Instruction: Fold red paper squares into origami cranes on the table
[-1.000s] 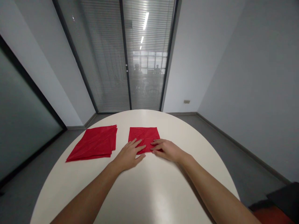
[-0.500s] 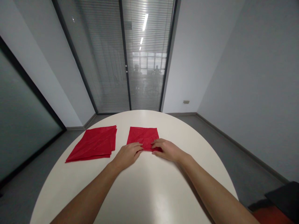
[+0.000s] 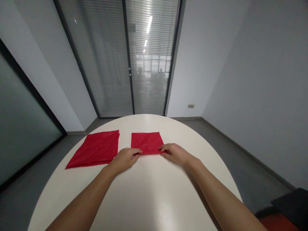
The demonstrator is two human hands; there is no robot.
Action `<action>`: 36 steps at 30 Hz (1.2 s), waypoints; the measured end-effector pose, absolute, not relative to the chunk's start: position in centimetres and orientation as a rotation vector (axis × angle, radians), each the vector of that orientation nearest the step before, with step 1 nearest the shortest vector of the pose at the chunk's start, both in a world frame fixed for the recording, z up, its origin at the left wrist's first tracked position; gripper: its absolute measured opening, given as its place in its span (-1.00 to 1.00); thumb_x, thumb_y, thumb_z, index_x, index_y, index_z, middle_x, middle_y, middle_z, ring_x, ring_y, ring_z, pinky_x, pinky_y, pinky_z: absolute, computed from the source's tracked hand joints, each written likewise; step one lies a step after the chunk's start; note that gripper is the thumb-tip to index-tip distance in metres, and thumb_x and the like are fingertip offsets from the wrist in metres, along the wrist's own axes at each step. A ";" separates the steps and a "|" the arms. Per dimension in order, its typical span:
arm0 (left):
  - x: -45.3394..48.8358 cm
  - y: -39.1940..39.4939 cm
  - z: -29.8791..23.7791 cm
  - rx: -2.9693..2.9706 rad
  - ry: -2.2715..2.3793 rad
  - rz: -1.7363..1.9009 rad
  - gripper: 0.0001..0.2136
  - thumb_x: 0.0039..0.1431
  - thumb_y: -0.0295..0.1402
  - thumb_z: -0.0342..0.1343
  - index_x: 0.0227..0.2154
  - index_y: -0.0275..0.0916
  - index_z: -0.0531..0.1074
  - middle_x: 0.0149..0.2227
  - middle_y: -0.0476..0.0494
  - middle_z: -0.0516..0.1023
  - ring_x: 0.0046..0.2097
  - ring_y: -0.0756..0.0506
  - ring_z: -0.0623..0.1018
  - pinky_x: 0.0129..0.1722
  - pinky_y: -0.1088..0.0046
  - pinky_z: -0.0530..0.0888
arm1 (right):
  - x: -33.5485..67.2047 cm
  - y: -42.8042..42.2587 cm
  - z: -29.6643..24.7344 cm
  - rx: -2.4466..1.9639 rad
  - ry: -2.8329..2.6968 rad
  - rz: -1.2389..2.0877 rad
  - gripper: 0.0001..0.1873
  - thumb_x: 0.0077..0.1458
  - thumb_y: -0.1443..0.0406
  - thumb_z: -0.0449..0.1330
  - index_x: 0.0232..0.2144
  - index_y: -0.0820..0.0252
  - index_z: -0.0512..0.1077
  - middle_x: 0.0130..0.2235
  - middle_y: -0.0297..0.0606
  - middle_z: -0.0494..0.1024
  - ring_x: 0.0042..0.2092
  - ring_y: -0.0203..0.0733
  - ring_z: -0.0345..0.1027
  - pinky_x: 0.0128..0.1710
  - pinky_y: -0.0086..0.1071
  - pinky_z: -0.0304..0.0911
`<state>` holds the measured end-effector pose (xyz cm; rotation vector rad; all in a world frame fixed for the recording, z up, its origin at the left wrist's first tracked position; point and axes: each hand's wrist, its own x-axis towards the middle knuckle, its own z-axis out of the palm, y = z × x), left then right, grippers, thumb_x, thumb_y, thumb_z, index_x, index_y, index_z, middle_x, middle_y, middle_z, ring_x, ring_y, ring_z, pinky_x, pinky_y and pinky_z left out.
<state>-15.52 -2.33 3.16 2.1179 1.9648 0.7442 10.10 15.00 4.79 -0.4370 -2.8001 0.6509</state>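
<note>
A folded red cloth [image 3: 146, 141] lies flat on the table, its near edge towards me. My left hand [image 3: 126, 158] pinches the near left corner between thumb and fingers. At the near right corner, my right hand [image 3: 176, 154] has its fingers and thumb closed on the edge. Both hands rest low, close to the tabletop. Left of this cloth is a stack of larger red cloths [image 3: 93, 149], with loose layered edges on its right side; my left wrist covers its near right corner.
Everything lies on a round white table [image 3: 134, 202]. Beyond its far edge stand glass panels with blinds [image 3: 151, 89]. At the lower right is a black and red object [image 3: 288, 208], partly cut off by the frame.
My hands have moved apart along the near edge, left hand leftwards and right hand slightly rightwards. The near edge now looks straighter and the cloth flatter.
</note>
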 end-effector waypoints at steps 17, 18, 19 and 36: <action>-15.8 -2.4 2.7 1.994 1.982 0.829 -0.72 0.31 -0.21 0.07 -0.06 -0.14 0.59 -0.06 -0.15 0.67 -0.11 -0.19 0.63 -0.07 0.30 0.50 | 11.7 16.4 4.7 -0.603 -2.662 1.003 -0.72 0.17 0.12 0.23 -0.20 0.16 0.58 -0.23 -0.21 0.65 -0.27 -0.12 0.48 -0.28 -0.34 0.33; -15.8 -2.3 2.7 1.991 1.987 0.837 -0.73 0.32 -0.21 0.06 -0.08 -0.14 0.60 -0.09 -0.15 0.67 -0.12 -0.18 0.63 -0.07 0.31 0.49 | 11.7 16.4 4.7 -0.605 -2.664 1.008 -0.72 0.16 0.11 0.24 -0.20 0.16 0.59 -0.23 -0.22 0.65 -0.27 -0.12 0.47 -0.29 -0.34 0.32; -15.8 -2.3 2.7 1.989 1.990 0.844 -0.74 0.32 -0.21 0.05 -0.09 -0.13 0.59 -0.11 -0.14 0.68 -0.13 -0.18 0.63 -0.07 0.31 0.49 | 11.7 16.4 4.7 -0.602 -2.667 1.012 -0.71 0.16 0.10 0.24 -0.20 0.16 0.59 -0.24 -0.22 0.65 -0.28 -0.13 0.47 -0.30 -0.34 0.32; -15.8 -2.7 3.1 2.031 1.910 0.883 -0.76 0.11 -0.43 0.12 -0.15 -0.11 0.51 -0.16 -0.07 0.65 -0.16 -0.13 0.62 -0.15 0.39 0.49 | 11.5 16.3 4.5 -0.509 -2.722 0.807 -0.84 0.01 0.33 0.26 -0.31 0.15 0.60 -0.13 -0.20 0.64 -0.23 -0.13 0.49 -0.24 -0.33 0.35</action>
